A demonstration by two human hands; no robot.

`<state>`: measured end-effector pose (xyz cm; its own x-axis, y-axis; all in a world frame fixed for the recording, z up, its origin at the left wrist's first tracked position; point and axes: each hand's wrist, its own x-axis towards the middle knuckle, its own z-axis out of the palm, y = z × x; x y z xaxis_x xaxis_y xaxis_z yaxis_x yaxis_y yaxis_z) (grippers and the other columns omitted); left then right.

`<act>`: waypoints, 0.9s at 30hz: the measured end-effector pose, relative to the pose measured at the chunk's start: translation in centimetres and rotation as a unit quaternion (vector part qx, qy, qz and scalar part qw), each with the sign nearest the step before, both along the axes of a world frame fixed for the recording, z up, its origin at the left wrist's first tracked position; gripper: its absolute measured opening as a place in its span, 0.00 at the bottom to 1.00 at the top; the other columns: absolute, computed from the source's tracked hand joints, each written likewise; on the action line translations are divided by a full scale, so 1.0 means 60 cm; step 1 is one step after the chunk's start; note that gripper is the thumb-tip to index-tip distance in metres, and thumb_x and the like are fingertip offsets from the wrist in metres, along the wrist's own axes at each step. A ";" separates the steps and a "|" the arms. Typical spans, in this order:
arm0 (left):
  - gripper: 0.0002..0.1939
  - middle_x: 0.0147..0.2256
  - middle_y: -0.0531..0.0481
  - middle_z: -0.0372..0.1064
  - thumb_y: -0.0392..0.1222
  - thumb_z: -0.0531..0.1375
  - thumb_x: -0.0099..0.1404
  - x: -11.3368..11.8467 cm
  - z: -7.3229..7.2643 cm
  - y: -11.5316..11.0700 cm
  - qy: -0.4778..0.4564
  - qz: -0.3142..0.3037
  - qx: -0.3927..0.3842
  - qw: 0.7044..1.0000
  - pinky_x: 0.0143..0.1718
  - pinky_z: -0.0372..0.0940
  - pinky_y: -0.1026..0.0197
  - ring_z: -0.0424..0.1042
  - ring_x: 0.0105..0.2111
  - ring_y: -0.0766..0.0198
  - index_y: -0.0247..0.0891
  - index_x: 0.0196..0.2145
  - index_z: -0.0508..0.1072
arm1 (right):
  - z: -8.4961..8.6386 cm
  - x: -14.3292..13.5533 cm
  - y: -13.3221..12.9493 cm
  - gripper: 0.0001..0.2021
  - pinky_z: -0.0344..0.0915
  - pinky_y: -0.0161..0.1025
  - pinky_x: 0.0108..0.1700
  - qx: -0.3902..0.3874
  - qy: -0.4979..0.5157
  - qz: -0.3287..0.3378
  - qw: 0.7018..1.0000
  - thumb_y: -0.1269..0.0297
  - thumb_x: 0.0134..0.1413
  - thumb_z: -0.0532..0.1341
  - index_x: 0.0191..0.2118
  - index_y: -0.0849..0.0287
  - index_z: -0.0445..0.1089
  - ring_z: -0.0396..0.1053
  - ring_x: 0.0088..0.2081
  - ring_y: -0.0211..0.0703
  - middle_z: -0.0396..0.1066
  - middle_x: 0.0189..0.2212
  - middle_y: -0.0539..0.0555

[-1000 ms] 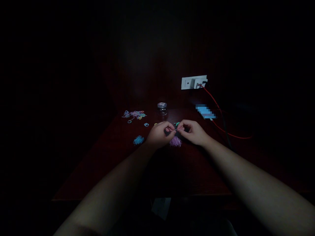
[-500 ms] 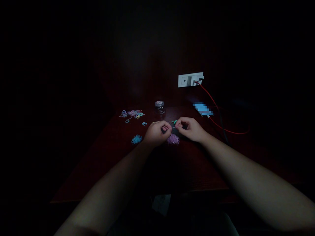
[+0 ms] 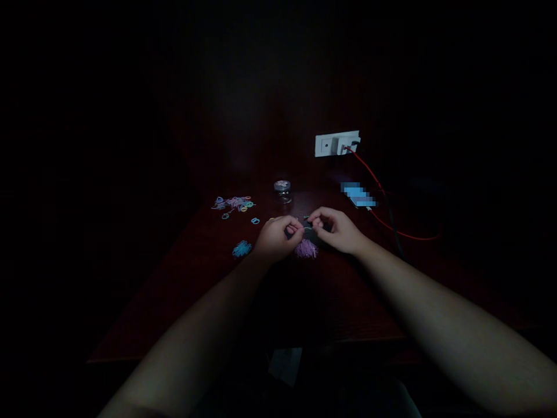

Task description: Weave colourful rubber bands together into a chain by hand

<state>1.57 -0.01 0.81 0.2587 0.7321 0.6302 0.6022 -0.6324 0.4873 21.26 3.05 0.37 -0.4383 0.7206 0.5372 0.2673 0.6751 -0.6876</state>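
In dim light my left hand (image 3: 276,237) and my right hand (image 3: 337,229) meet over a dark red table (image 3: 209,290). Both pinch a small thin item between their fingertips; it is too dark and small to tell what it is. Just below the fingers lies a heap of purple rubber bands (image 3: 306,249). A small heap of blue bands (image 3: 242,249) lies left of my left hand.
Mixed coloured bands (image 3: 234,203) are scattered at the back left, with one loose band (image 3: 255,220) nearer. A small glass jar (image 3: 282,190) stands behind my hands. A phone (image 3: 357,194) lies at the back right on a red cable (image 3: 391,229) from a wall socket (image 3: 337,144).
My hands have stayed together over the purple heap, with the fingers shifting slightly. The view has drifted a little.
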 end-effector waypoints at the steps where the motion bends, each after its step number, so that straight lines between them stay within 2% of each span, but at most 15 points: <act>1: 0.03 0.25 0.53 0.70 0.38 0.60 0.58 0.000 0.001 0.000 0.000 0.002 -0.001 1.000 0.30 0.64 0.66 0.68 0.25 0.68 0.37 0.29 0.73 | 0.000 0.000 -0.001 0.08 0.61 0.33 0.30 -0.002 -0.003 0.003 1.000 0.68 0.49 0.60 0.38 0.61 0.70 0.63 0.27 0.36 0.67 0.27 0.51; 9: 0.02 0.26 0.53 0.71 0.38 0.60 0.58 0.001 0.000 -0.001 -0.005 0.003 -0.002 1.000 0.31 0.64 0.66 0.69 0.26 0.68 0.38 0.28 0.72 | 0.005 -0.003 -0.006 0.07 0.61 0.34 0.30 -0.017 -0.010 0.010 1.000 0.64 0.51 0.61 0.35 0.62 0.71 0.62 0.26 0.36 0.67 0.25 0.51; 19: 0.03 0.26 0.53 0.71 0.38 0.61 0.58 0.002 0.002 -0.002 -0.005 0.001 0.000 1.000 0.31 0.64 0.65 0.69 0.27 0.68 0.38 0.28 0.72 | 0.006 -0.002 -0.008 0.07 0.61 0.34 0.30 -0.007 -0.006 0.016 1.000 0.66 0.50 0.61 0.36 0.61 0.70 0.62 0.27 0.36 0.67 0.26 0.51; 27: 0.03 0.26 0.53 0.70 0.39 0.62 0.58 0.006 0.007 -0.009 0.006 -0.002 -0.010 1.000 0.32 0.64 0.65 0.69 0.27 0.68 0.38 0.28 0.73 | 0.007 -0.007 -0.008 0.06 0.61 0.35 0.30 -0.014 0.001 0.012 1.000 0.64 0.51 0.62 0.33 0.61 0.69 0.61 0.26 0.36 0.65 0.24 0.49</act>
